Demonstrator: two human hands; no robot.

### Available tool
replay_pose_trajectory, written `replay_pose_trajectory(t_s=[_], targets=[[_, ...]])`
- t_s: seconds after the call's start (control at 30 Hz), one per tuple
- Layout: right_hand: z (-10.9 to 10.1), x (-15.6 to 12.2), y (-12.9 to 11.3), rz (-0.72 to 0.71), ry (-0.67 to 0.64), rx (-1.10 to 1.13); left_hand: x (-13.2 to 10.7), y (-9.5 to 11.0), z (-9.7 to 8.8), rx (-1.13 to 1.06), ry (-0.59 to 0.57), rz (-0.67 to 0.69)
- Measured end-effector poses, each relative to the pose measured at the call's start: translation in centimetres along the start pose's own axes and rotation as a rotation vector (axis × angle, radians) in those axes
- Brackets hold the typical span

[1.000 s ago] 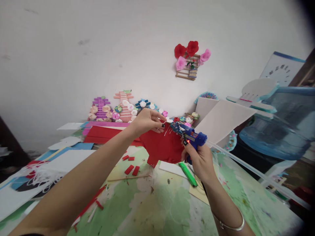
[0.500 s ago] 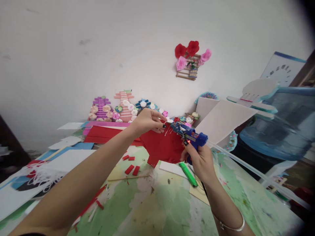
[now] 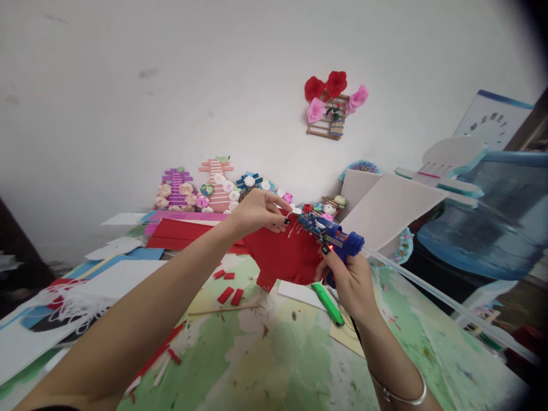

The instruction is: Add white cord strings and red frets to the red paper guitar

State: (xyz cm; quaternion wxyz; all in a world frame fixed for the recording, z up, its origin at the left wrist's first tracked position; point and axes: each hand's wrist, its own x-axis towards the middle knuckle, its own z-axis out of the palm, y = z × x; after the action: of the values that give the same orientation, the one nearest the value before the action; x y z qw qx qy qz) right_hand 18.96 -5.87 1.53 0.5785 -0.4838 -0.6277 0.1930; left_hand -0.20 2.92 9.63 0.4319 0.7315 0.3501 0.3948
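My right hand (image 3: 349,279) grips a blue hot glue gun (image 3: 342,237), its thumb near a small red light. The gun's glue-smeared nozzle points left, close to the top edge of a red craft sheet piece (image 3: 282,251), held up above the table. Fingers of my right hand also reach the sheet's right side. My left hand (image 3: 261,211) is closed in a pinch at that top edge, on a thin white string (image 3: 293,222) that lies over the red surface. Exactly how the left fingertips meet the sheet is partly hidden.
On the paint-stained table (image 3: 274,354) lie red scraps (image 3: 225,295), a thin stick (image 3: 222,310) and a green utility knife (image 3: 327,304). White string (image 3: 79,305) and sheets pile up at left. Decorated crafts (image 3: 218,188) line the wall; a large water bottle (image 3: 483,217) stands right.
The glue gun and my right hand have shifted slightly to the right, a little away from my left fingertips. My left hand and the red sheet stay nearly still.
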Motion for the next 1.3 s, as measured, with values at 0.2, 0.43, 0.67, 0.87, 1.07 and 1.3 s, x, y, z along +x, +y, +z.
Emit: replay_pose_trajectory(t_s=[0.2,0.43,0.67,0.87,1.07,1.3], targets=[[-0.14,-0.03,0.34,-0.005,0.003,-0.028,-0.09,0.05,0.08,0.011,0.01,-0.002],[-0.17,-0.18,-0.01,0.004,0.014,-0.017,-0.13,0.17,0.17,-0.012,0.006,-0.01],[-0.21,-0.32,-0.2,0.018,0.02,-0.031,-0.06,0.03,0.15,-0.012,0.001,-0.014],[-0.18,-0.29,-0.19,0.001,0.026,-0.045,-0.16,0.16,0.17,-0.026,-0.005,-0.004],[-0.11,-0.33,-0.23,-0.004,0.03,-0.049,-0.13,0.17,0.28,-0.02,-0.007,-0.01],[0.04,-0.46,-0.01,0.027,0.025,-0.015,0.09,-0.55,-0.01,-0.037,-0.026,0.021]])
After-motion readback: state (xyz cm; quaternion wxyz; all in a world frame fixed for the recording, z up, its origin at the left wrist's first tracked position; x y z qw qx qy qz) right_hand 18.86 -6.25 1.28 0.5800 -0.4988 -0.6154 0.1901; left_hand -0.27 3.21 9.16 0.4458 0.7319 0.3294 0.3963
